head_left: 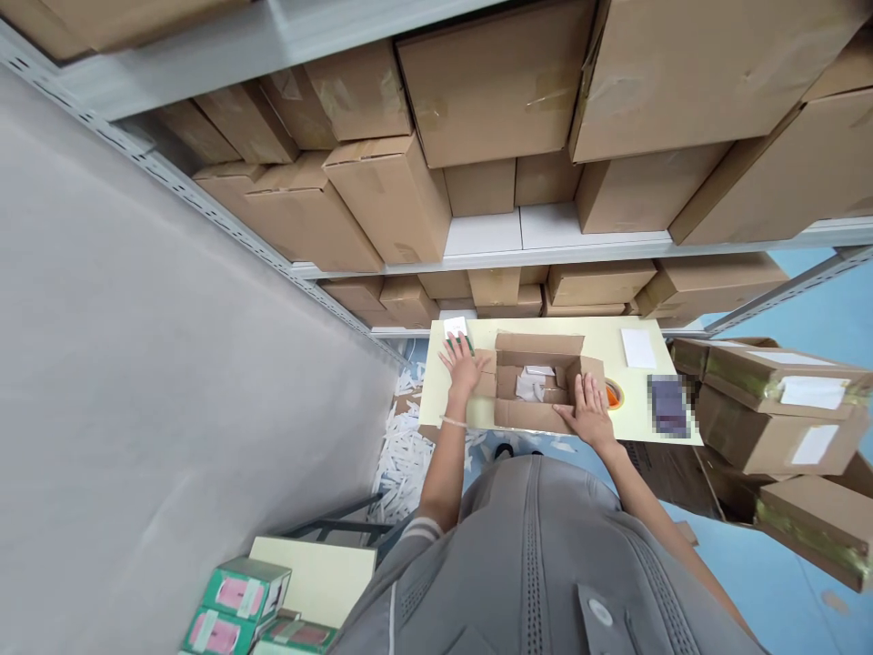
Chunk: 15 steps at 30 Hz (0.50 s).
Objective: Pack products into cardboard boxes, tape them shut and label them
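Observation:
An open cardboard box (538, 416) stands on the pale yellow table with its flaps folded outward. Scraps of white paper (530, 386) lie inside it. My left hand (465, 368) has its fingers spread at the table's left end, by a small white and green box (455, 326); whether the fingertips touch that box I cannot tell. Flat on the right-hand flap and near corner of the cardboard box rests my right hand (590, 416), fingers stretched out. Just beyond it sits a roll of orange tape (614, 394), partly hidden by the hand and flap.
On the table (631, 423) lie a white paper sheet (638, 347) and a blurred dark item (669, 405). Shelves (477, 259) of cartons rise behind. More cartons (770, 428) are stacked at right. Paper strips (406, 464) cover the floor at left, with green boxes (238, 591) below.

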### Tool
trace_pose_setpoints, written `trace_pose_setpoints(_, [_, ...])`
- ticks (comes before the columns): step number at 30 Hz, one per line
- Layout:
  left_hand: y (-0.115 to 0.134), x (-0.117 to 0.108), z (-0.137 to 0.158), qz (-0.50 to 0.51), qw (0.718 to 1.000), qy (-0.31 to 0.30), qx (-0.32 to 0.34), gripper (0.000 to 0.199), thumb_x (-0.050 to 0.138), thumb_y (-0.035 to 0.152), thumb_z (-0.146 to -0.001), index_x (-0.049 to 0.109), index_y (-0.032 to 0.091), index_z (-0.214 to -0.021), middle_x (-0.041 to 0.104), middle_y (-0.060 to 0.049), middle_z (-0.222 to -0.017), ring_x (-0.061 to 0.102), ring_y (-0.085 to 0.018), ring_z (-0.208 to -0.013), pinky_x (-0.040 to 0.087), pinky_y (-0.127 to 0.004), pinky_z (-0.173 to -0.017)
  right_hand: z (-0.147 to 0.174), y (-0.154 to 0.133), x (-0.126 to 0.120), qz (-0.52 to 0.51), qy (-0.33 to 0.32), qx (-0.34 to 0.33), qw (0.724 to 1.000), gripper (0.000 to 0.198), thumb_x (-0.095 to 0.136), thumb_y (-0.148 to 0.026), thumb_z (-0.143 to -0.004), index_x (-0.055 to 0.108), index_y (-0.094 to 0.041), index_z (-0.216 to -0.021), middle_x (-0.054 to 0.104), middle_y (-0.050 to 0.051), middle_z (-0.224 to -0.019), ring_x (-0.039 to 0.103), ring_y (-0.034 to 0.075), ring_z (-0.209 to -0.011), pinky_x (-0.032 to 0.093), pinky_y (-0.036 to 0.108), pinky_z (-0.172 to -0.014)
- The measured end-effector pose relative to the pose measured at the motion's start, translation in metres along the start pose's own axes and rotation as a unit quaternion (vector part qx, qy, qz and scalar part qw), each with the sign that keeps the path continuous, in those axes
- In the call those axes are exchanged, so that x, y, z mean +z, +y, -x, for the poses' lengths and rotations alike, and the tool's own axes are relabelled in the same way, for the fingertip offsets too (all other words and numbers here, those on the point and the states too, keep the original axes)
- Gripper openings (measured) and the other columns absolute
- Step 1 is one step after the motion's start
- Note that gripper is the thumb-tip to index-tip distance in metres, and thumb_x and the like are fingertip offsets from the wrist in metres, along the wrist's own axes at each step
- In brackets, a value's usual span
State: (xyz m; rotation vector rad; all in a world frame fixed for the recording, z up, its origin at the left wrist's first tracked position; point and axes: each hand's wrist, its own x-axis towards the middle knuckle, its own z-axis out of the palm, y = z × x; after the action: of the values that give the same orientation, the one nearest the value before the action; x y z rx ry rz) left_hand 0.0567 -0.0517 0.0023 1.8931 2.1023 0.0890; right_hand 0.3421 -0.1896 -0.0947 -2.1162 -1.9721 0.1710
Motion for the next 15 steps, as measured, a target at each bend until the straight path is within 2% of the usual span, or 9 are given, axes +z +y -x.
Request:
trace_pose_setpoints(3, [-0.003, -0.019, -0.036, 0.004, 0.999, -0.006, -0.045, 0.087, 0.032, 0.066, -0.092, 0.002, 0.02, -0.16, -0.01, -0.015, -0.165, -0.007, -0.037, -0.152, 0.005, -0.063, -0.119, 0.0, 0.0, 0.0, -0.002, -0.004, -0.001, 1.0, 0.087, 0.026, -0.063, -0.095, 0.005, -0.007, -0.159, 0.003, 0.018, -0.167, 0.011, 0.033, -0.152, 0.018, 0.05, -0.12])
trace_pose_setpoints(7, [0.003, -0.024, -0.066, -0.004, 0.999, -0.031, -0.035, 0.083, 0.037, 0.065, -0.092, 0.009, 0.026, -0.159, -0.011, -0.011, -0.166, -0.007, -0.036, -0.153, 0.006, -0.061, -0.12, 0.001, -0.003, -0.002, -0.004, 0.002, 0.0, 1.0, 0.085, 0.025, -0.061, -0.096, 0.007, -0.007, -0.159, 0.005, 0.017, -0.166, 0.012, 0.033, -0.152, 0.018, 0.05, -0.12])
trace_pose_setpoints(11, [0.008, -0.023, -0.075, -0.027, 0.998, -0.052, -0.014, 0.09, 0.053, 0.059, -0.088, 0.01, 0.026, -0.159, -0.008, -0.012, -0.167, -0.008, -0.037, -0.153, 0.006, -0.063, -0.119, 0.001, -0.007, -0.006, -0.009, 0.01, 0.002, 1.0, 0.084, 0.025, -0.06, -0.096, 0.007, -0.008, -0.159, 0.006, 0.017, -0.167, 0.012, 0.033, -0.152, 0.02, 0.051, -0.12])
trace_pose_setpoints(15, [0.006, -0.024, -0.075, -0.083, 0.996, -0.044, 0.005, 0.094, 0.064, 0.036, -0.083, 0.01, 0.028, -0.159, 0.003, -0.011, -0.168, -0.002, -0.037, -0.153, 0.005, -0.061, -0.12, 0.001, -0.009, -0.01, -0.017, 0.006, 0.006, 1.0, 0.084, 0.024, -0.061, -0.096, 0.006, -0.01, -0.16, 0.005, 0.016, -0.167, 0.013, 0.033, -0.152, 0.02, 0.052, -0.119])
